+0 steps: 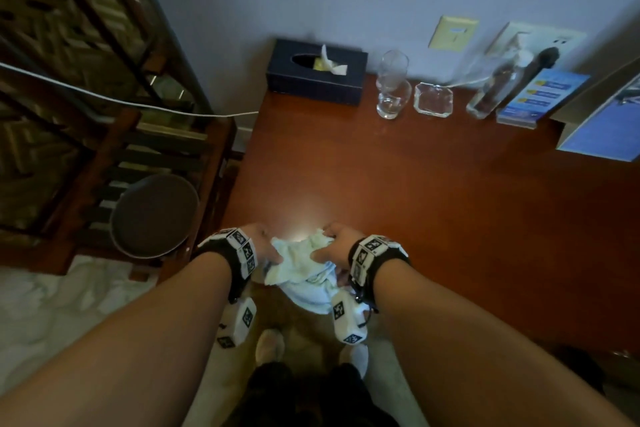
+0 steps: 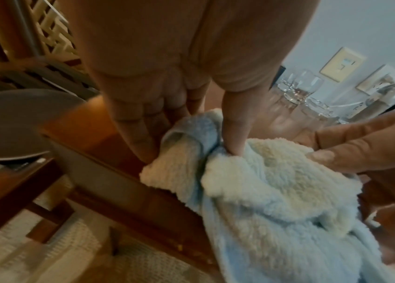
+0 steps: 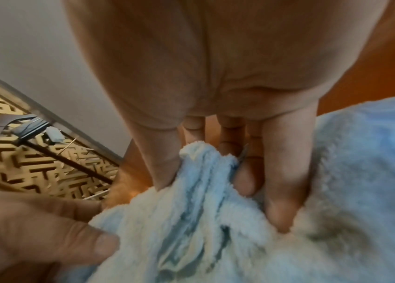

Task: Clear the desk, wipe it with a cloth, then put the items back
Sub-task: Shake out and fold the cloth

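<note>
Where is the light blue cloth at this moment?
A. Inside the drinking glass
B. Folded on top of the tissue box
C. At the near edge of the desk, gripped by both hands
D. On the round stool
C: the left hand and right hand both grip the cloth, which hangs over the near edge of the desk.

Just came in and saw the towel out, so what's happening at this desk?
A person is bunching a pale blue cloth with both hands at the near edge of the wooden desk. The left hand and the right hand each grip it, and part of it hangs over the edge. Along the wall stand a tissue box, a drinking glass, a glass ashtray and a bottle, so the desk is not cleared.
</note>
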Demonstrator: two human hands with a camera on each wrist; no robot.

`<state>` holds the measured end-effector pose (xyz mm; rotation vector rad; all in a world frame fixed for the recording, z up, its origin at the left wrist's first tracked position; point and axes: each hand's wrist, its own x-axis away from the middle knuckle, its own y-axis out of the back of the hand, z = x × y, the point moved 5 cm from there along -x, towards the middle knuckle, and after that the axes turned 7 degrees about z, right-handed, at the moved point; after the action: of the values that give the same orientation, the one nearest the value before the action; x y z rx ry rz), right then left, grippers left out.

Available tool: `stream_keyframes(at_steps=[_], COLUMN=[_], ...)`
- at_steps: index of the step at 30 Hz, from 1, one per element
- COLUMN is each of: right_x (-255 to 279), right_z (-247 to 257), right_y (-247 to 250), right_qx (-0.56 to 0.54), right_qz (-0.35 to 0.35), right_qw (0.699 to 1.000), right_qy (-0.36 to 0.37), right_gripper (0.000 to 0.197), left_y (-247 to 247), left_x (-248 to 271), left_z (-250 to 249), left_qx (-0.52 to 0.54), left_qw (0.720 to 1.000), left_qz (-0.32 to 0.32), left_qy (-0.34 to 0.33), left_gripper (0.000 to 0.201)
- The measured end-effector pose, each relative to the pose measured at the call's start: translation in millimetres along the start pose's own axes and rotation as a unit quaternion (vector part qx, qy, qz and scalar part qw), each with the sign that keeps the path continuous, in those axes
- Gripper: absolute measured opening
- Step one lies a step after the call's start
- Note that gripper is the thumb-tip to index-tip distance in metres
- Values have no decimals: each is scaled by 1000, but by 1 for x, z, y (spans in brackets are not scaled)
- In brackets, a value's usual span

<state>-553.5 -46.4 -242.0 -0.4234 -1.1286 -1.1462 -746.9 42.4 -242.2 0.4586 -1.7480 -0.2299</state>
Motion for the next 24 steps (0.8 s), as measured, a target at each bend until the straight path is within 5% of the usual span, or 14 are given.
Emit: stream_keyframes(at_steps=[6,12,18,24], right_x=[22,88,187,259], right_z=[51,101,121,125], right_y=[-27,63,153,210], right_qx=[-73,-76,-40,83], right_qz=[24,-70,-202,-310], right_qw=[997,995,979,946], right_qy=[0,-8,-14,-45], right_gripper=[24,35,16,15], left_y=[48,118,167,188], left_x=[31,91,162,225], left_z=[21,-42,-121,-192], left_qx=[-25,75,198,181], left_qw=[999,984,930,894], left_qz=[16,45,86,84], left_qy=[-36,-155,-296,-402], left_gripper=[50,39,18,19])
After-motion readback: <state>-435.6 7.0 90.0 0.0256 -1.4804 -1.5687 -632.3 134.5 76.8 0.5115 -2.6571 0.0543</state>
